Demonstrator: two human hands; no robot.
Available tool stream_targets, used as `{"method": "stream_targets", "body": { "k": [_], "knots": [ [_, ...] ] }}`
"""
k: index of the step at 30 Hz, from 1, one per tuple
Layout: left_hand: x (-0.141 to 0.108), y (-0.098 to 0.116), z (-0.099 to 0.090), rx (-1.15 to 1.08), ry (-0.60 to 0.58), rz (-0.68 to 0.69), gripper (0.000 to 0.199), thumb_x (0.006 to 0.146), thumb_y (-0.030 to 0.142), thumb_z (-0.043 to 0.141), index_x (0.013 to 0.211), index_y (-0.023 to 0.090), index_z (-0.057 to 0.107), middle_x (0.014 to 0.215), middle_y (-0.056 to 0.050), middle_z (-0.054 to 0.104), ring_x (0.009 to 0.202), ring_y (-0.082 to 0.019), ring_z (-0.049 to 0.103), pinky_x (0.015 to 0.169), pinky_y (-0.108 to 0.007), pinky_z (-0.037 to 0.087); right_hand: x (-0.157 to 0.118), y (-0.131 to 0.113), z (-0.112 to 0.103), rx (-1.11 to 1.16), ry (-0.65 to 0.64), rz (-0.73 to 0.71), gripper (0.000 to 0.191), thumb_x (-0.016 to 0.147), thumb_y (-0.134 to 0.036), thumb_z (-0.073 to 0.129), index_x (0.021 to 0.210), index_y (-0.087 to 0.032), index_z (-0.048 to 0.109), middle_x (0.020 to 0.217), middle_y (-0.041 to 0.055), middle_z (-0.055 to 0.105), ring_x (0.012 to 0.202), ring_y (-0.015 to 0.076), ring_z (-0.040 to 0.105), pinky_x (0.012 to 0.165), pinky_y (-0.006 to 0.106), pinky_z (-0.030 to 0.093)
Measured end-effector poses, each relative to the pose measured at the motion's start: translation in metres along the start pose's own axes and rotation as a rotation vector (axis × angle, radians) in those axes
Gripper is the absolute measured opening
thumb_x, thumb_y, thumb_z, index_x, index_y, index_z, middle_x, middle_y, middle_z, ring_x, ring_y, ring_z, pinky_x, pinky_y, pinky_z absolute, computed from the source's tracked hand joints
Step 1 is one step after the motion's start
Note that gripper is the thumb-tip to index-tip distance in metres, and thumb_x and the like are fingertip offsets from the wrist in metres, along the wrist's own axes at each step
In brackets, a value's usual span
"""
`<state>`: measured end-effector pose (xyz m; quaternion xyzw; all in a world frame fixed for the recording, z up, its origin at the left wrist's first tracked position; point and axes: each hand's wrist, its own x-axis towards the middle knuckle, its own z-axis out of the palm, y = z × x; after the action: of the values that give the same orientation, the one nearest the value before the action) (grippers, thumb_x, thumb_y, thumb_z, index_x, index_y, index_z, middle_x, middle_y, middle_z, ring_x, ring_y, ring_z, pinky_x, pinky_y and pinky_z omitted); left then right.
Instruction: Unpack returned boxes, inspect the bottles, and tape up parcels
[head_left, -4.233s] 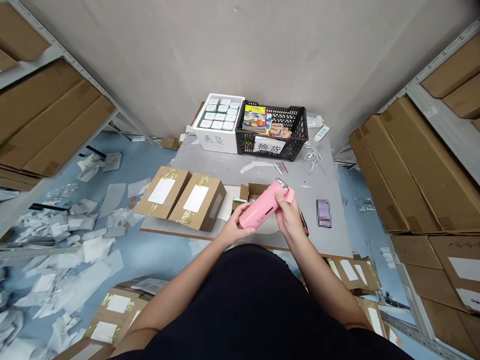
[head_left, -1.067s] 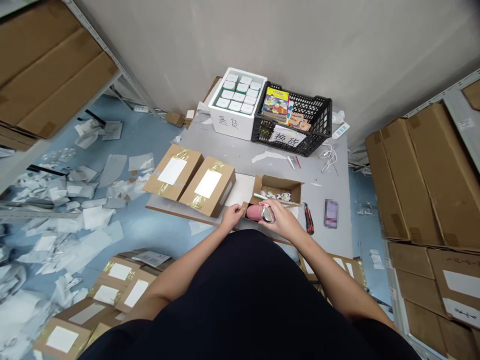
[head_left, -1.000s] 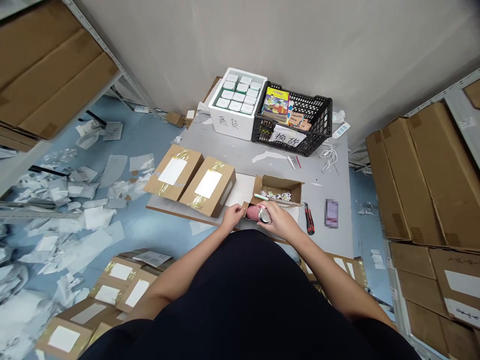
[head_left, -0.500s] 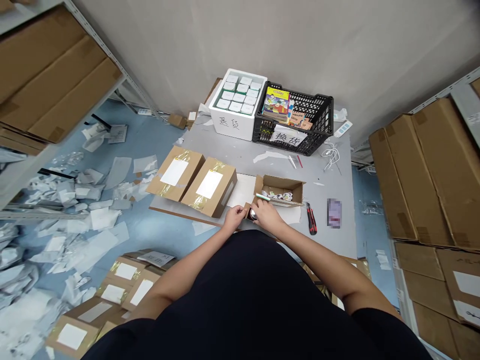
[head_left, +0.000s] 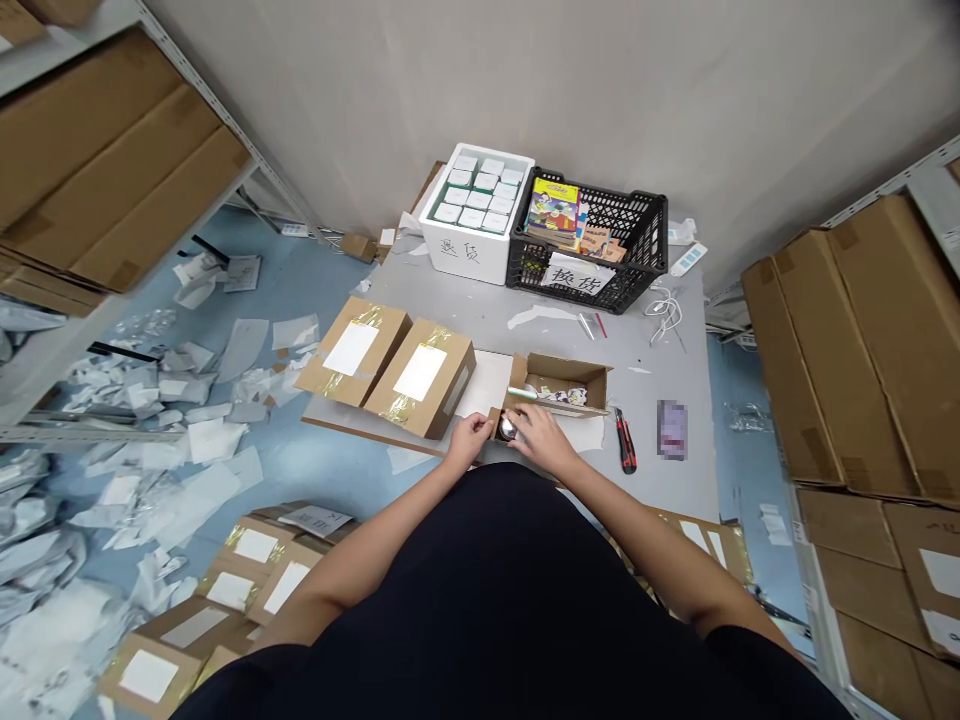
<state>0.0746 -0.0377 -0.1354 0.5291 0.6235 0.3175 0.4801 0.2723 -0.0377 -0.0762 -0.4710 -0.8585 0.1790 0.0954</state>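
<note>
My left hand [head_left: 470, 438] pinches the edge of a small brown cardboard box [head_left: 496, 414] at the table's front edge. Within that box shows a shiny, round, silver-and-dark object [head_left: 508, 429]; its exact kind is unclear. The fingers of my right hand [head_left: 545, 440] are curled onto its right side. Just behind my right hand is an open carton [head_left: 566, 403] with crumpled, printed paper-like pieces [head_left: 559, 394] inside. A thin pale-green and white item [head_left: 523, 393] lies across the carton's left front corner, above my right fingers.
Two taped cartons [head_left: 424, 375] stand left of my hands. A red-and-black utility knife [head_left: 625, 442] and a blurred purple item [head_left: 673, 430] lie right. Behind are a white foam box [head_left: 466, 250] of small boxes and a black crate [head_left: 645, 240] with books. Papers [head_left: 214, 440] litter the floor.
My right hand has shifted slightly right and its fingers have drawn back, so more of the shiny round object shows. My left hand keeps its pinch. The view has shifted slightly.
</note>
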Motion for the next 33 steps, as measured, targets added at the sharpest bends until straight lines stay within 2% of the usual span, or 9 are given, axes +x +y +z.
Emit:
{"method": "stream_targets", "body": {
  "k": [2, 5, 7, 9, 13, 17, 21, 26, 33],
  "knots": [
    [-0.001, 0.001, 0.001, -0.006, -0.016, 0.019, 0.025, 0.081, 0.041, 0.055, 0.077, 0.018, 0.062, 0.07, 0.0, 0.065, 0.068, -0.015, 0.06, 0.067, -0.025, 0.046, -0.013, 0.005, 0.012, 0.166, 0.14, 0.113, 0.04, 0.09, -0.028, 0.057, 0.13, -0.024, 0.053, 0.13, 0.015, 0.051, 0.122, 0.0293, 0.049, 0.1, 0.045, 0.044],
    [-0.002, 0.002, 0.001, -0.016, -0.061, 0.095, 0.024, 0.084, 0.039, 0.056, 0.083, 0.017, 0.065, 0.082, -0.004, 0.069, 0.079, -0.017, 0.064, 0.074, -0.027, 0.048, -0.024, 0.011, 0.037, 0.451, 0.318, 0.395, 0.029, 0.09, -0.026, 0.051, 0.118, -0.02, 0.055, 0.115, 0.0138, 0.055, 0.104, 0.0248, 0.059, 0.091, 0.042, 0.052],
    [-0.001, 0.002, 0.001, -0.015, -0.095, 0.182, 0.025, 0.087, 0.039, 0.053, 0.091, 0.018, 0.067, 0.096, -0.007, 0.069, 0.093, -0.019, 0.064, 0.083, -0.03, 0.049, -0.024, 0.015, 0.051, 0.621, 0.335, 0.555, 0.037, 0.087, -0.027, 0.053, 0.122, -0.017, 0.05, 0.108, 0.0117, 0.056, 0.091, 0.0215, 0.062, 0.083, 0.039, 0.056],
    [0.003, 0.001, 0.003, 0.005, -0.124, 0.249, 0.024, 0.089, 0.036, 0.052, 0.096, 0.02, 0.069, 0.111, -0.009, 0.066, 0.108, -0.02, 0.06, 0.093, -0.032, 0.047, -0.02, 0.019, 0.061, 0.732, 0.287, 0.621, 0.054, 0.083, -0.028, 0.056, 0.133, -0.016, 0.04, 0.108, 0.0108, 0.055, 0.086, 0.0192, 0.063, 0.078, 0.036, 0.057],
    [0.01, -0.003, 0.012, 0.012, -0.137, 0.209, 0.016, 0.082, 0.026, 0.06, 0.096, 0.02, 0.066, 0.127, -0.01, 0.058, 0.118, -0.021, 0.056, 0.095, -0.034, 0.048, -0.011, 0.024, 0.064, 0.749, 0.22, 0.553, 0.068, 0.08, -0.027, 0.06, 0.142, -0.019, 0.034, 0.123, 0.0132, 0.051, 0.097, 0.0196, 0.061, 0.08, 0.034, 0.056],
    [0.014, -0.008, 0.017, -0.111, -0.137, 0.129, 0.05, 0.078, 0.022, 0.064, 0.126, 0.021, 0.051, 0.132, -0.012, 0.056, 0.116, -0.021, 0.059, 0.09, -0.034, 0.052, -0.012, 0.026, 0.057, 0.678, 0.228, 0.424, 0.053, 0.082, -0.024, 0.057, 0.134, -0.022, 0.046, 0.131, 0.0122, 0.049, 0.112, 0.0212, 0.057, 0.095, 0.037, 0.051],
    [0.008, -0.009, 0.005, -0.094, -0.269, 0.212, 0.065, 0.081, 0.021, 0.058, 0.143, 0.023, 0.041, 0.147, -0.014, 0.045, 0.129, -0.023, 0.05, 0.097, -0.036, 0.05, -0.024, 0.027, 0.053, 0.627, 0.192, 0.27, 0.046, 0.085, -0.022, 0.054, 0.131, -0.025, 0.052, 0.14, 0.0108, 0.045, 0.132, 0.0233, 0.044, 0.109, 0.042, 0.04],
    [-0.003, -0.008, -0.012, 0.034, -0.404, 0.3, 0.057, 0.082, 0.029, 0.061, 0.138, 0.024, 0.052, 0.156, -0.01, 0.033, 0.14, -0.027, 0.038, 0.103, -0.036, 0.048, -0.037, 0.028, 0.053, 0.629, 0.073, 0.225, 0.058, 0.082, -0.034, 0.066, 0.137, -0.027, 0.051, 0.155, 0.0109, 0.03, 0.14, 0.0285, 0.036, 0.115, 0.045, 0.031],
    [-0.001, -0.012, -0.007, 0.154, -0.308, 0.358, 0.035, 0.088, 0.041, 0.058, 0.116, 0.023, 0.068, 0.146, -0.01, 0.048, 0.133, -0.026, 0.048, 0.111, -0.043, 0.04, -0.028, 0.027, 0.064, 0.733, 0.19, 0.318, 0.033, 0.083, -0.033, 0.063, 0.115, -0.026, 0.065, 0.146, 0.0096, 0.042, 0.138, 0.0259, 0.04, 0.114, 0.044, 0.032]
  ]
}}
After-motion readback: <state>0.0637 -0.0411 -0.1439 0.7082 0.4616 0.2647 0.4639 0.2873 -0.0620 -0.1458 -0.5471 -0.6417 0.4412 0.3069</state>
